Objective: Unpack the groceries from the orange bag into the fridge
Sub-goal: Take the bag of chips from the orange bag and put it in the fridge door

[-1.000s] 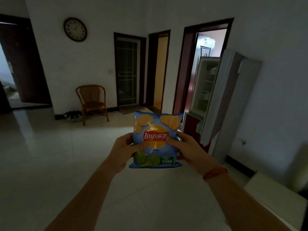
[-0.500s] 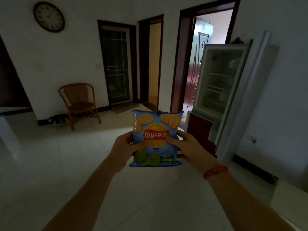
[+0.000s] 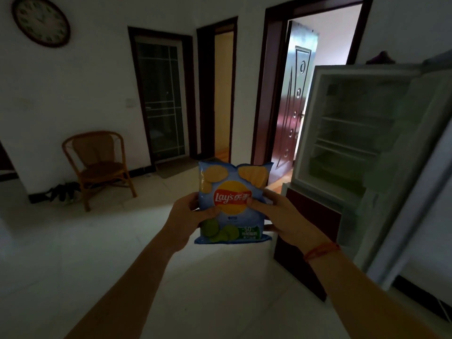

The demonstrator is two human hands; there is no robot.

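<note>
Head view: the chip bag (image 3: 233, 204) hangs upright at centre frame with its long axis vertical. The left hand (image 3: 186, 216) pinches its left edge and the right hand (image 3: 286, 216) its right edge, thumbs pressed on the printed front. The fridge (image 3: 309, 118) stands open at the right of the frame, its shelves (image 3: 352, 148) above and right of the bag, so the right hand is nearer and the bag probably has to go up and rightward.

chips bag (image 3: 232, 204): blue, upright, unopened | fridge (image 3: 347, 143): upper door open, shelves visible
</note>
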